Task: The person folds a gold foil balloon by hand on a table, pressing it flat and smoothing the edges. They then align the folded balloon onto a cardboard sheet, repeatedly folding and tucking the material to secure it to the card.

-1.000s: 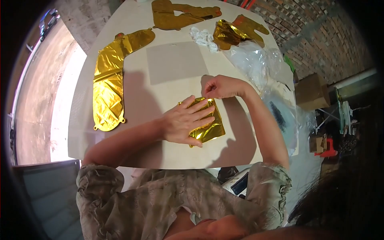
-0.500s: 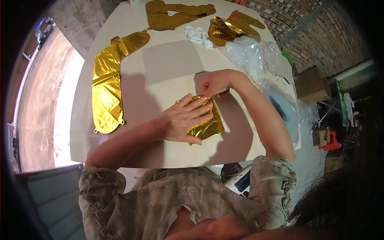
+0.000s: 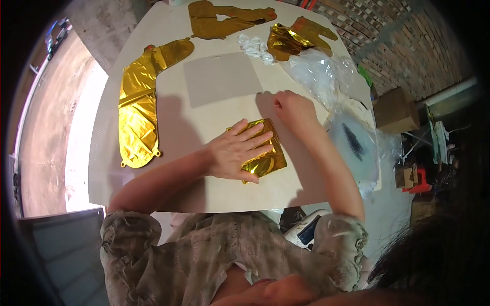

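Observation:
My left hand (image 3: 239,152) lies flat with fingers spread on a folded gold foil balloon (image 3: 274,157), pressing it against the table. The balloon's right side and lower edge show past the fingers. Right of it, apart from the foil, my right hand (image 3: 296,111) is closed with its fingers curled under. Whatever it may hold is hidden. A flat gold foil balloon (image 3: 138,109), long and bent at the top, rests at the left of the table.
At the back of the pale table (image 3: 219,196) lie a gold foil balloon (image 3: 204,23), another crumpled one (image 3: 293,38) and several white coiled pieces (image 3: 254,47). Clear plastic bags (image 3: 324,74) cover the right side. A cardboard box (image 3: 395,109) stands beyond the right edge.
My right hand has moved right, away from the folded balloon's upper edge, and stays closed. My left hand has stayed flat on the foil.

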Tool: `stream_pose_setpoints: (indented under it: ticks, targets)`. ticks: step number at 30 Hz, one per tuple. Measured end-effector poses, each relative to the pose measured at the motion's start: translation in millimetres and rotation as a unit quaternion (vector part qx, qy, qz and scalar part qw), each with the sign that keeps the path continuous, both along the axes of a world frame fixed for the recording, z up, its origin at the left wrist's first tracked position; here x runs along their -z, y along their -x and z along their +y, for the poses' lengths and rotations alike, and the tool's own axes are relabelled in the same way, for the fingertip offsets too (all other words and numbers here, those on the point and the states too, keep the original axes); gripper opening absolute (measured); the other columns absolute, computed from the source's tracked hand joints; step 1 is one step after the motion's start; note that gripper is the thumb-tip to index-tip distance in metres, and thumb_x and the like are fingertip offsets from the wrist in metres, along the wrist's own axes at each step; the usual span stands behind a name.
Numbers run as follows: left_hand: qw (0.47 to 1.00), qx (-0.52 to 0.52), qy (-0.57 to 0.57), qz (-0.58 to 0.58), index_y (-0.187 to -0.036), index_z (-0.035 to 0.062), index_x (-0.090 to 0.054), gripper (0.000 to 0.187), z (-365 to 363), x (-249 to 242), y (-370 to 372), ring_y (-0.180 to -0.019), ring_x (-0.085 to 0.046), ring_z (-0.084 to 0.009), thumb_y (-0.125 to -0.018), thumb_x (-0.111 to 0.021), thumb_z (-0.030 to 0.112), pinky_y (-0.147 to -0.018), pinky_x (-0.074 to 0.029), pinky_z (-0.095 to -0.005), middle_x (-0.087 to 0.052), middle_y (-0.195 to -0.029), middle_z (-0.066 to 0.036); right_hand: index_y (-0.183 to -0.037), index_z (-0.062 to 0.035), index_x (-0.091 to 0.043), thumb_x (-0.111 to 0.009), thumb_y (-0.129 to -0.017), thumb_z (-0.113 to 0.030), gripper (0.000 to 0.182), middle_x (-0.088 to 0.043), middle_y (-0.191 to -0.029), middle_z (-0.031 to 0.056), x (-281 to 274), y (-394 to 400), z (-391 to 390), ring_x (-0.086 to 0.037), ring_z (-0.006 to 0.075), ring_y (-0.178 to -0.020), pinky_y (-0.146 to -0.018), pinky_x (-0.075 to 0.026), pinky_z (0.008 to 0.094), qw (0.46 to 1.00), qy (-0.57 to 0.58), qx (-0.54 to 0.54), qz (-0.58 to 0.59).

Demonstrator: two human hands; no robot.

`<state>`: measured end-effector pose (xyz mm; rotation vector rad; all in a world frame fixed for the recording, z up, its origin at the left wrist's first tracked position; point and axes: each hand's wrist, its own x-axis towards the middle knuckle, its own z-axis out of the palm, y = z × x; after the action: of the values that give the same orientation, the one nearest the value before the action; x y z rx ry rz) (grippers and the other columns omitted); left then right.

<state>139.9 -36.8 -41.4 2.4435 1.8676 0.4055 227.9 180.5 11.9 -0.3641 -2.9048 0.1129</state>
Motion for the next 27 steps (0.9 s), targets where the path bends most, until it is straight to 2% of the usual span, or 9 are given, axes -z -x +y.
stream_pose_setpoints:
  ticks: [1,3,4,6,7,18,21,25,27]
  targets:
    - [1.000,-0.005,-0.002,-0.002,-0.151,0.0094,-0.041,0.090,0,0,0,-0.151,-0.022,-0.0362,-0.087,-0.058,0.070,-0.124,-0.009,-0.0552,-0.031,-0.161,-0.016,-0.095,-0.0032,-0.071,-0.069,-0.087,-0.018,0.017,-0.073,-0.094,0.0080,-1,-12,-7,-0.071,0.0256,-0.082,-0.074,-0.057,0.0385,1.000,-0.002,-0.005,-0.002]
    - [1.000,-0.006,0.003,-0.010,-0.151,0.0087,-0.042,0.089,0,2,0,-0.151,-0.022,-0.0361,-0.087,-0.057,0.070,-0.123,-0.010,-0.0556,-0.035,-0.159,-0.017,-0.123,-0.0050,-0.067,-0.062,-0.095,-0.018,0.031,-0.069,-0.123,0.0087,-4,-34,-20,-0.064,0.0314,-0.117,-0.102,-0.048,0.0442,0.989,0.057,-0.133,-0.002]
    - [1.000,-0.011,0.003,-0.014,-0.151,0.0087,-0.042,0.089,0,0,-1,-0.151,-0.022,-0.0361,-0.087,-0.057,0.070,-0.123,-0.010,-0.0556,-0.035,-0.159,-0.017,-0.123,-0.0050,-0.067,-0.062,-0.095,-0.018,0.031,-0.069,-0.123,0.0087,6,-42,-22,-0.064,0.0314,-0.117,-0.102,-0.048,0.0442,0.989,0.057,-0.137,-0.006]
    - [0.999,-0.010,0.023,0.048,-0.149,0.0080,-0.045,0.088,1,-5,-2,-0.151,-0.024,-0.0345,-0.091,-0.046,0.074,-0.123,-0.011,-0.0550,-0.037,-0.158,-0.016,-0.146,-0.0041,-0.048,-0.059,-0.098,-0.024,0.052,-0.052,-0.149,0.0105,37,-56,-22,-0.044,0.0325,-0.142,-0.118,-0.031,0.0495,0.979,0.042,-0.195,0.047]
    - [0.999,-0.008,0.025,0.047,-0.149,0.0080,-0.045,0.088,0,-2,-2,-0.151,-0.024,-0.0345,-0.091,-0.046,0.074,-0.123,-0.011,-0.0550,-0.037,-0.158,-0.016,-0.157,-0.0039,-0.028,-0.055,-0.101,-0.027,0.066,-0.032,-0.163,0.0123,42,-61,-17,-0.025,0.0334,-0.152,-0.123,-0.014,0.0529,0.979,0.070,-0.192,-0.012]
    - [0.999,-0.004,-0.015,0.040,-0.150,0.0080,-0.044,0.088,0,-3,-2,-0.151,-0.024,-0.0342,-0.091,-0.046,0.073,-0.123,-0.011,-0.0548,-0.033,-0.161,-0.016,-0.155,-0.0005,-0.030,-0.054,-0.099,-0.038,0.072,-0.030,-0.162,0.0181,47,-103,-25,-0.020,0.0382,-0.152,-0.124,-0.010,0.0529,0.990,0.039,-0.133,-0.017]
    - [1.000,-0.004,-0.013,0.029,-0.150,0.0076,-0.044,0.088,-1,-1,0,-0.151,-0.024,-0.0340,-0.091,-0.046,0.073,-0.123,-0.011,-0.0547,-0.033,-0.160,-0.015,-0.157,-0.0015,-0.024,-0.052,-0.099,-0.030,0.071,-0.023,-0.164,0.0193,22,-103,-22,-0.016,0.0393,-0.153,-0.124,-0.009,0.0530,0.995,0.050,-0.018,-0.085]
    - [0.999,-0.006,-0.012,0.037,-0.150,0.0071,-0.043,0.088,0,2,-1,-0.151,-0.025,-0.0339,-0.091,-0.046,0.073,-0.123,-0.012,-0.0549,-0.034,-0.160,-0.015,-0.157,-0.0007,-0.023,-0.051,-0.100,-0.031,0.071,-0.020,-0.166,0.0182,33,-105,-40,-0.015,0.0383,-0.154,-0.124,-0.008,0.0530,0.997,0.073,-0.004,0.017]
    - [1.000,-0.013,-0.025,0.004,-0.148,0.0062,-0.045,0.090,-1,3,-2,-0.150,-0.026,-0.0341,-0.085,-0.059,0.070,-0.123,-0.013,-0.0549,-0.035,-0.159,-0.016,-0.158,-0.0002,-0.022,-0.050,-0.100,-0.031,0.070,-0.020,-0.165,0.0184,45,-108,-55,-0.015,0.0375,-0.154,-0.124,-0.008,0.0533,0.995,0.052,-0.089,0.001]
